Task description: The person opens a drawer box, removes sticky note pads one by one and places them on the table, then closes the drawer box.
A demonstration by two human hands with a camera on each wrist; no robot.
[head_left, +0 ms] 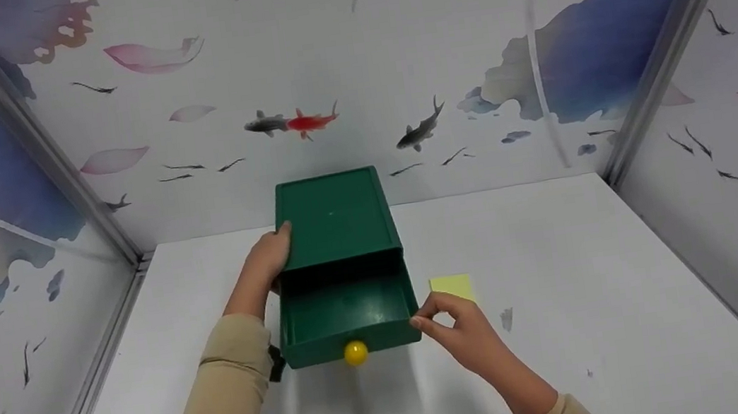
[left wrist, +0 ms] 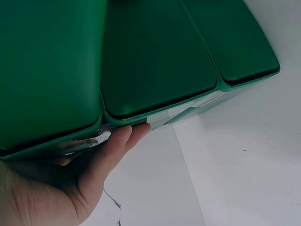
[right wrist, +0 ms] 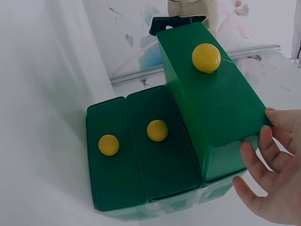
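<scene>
A green drawer unit (head_left: 335, 218) stands on the white table, its top drawer (head_left: 352, 341) pulled well out and bare inside as far as it shows. A yellow knob (head_left: 356, 352) sits on that drawer's front. My left hand (head_left: 268, 256) presses against the unit's left side, thumb at the top edge; in the left wrist view its fingers (left wrist: 106, 155) lie fairly straight along the side wall. My right hand (head_left: 460, 334) pinches the right front corner of the pulled-out drawer between thumb and fingers. Two lower drawers (right wrist: 162, 146) are closed, each with a yellow knob.
A yellow sticky note (head_left: 452, 287) lies on the table (head_left: 559, 246) just behind my right hand. Patterned walls with painted fish and petals enclose the table at the back (head_left: 392, 54) and both sides. Metal posts (head_left: 39, 136) run along the corners.
</scene>
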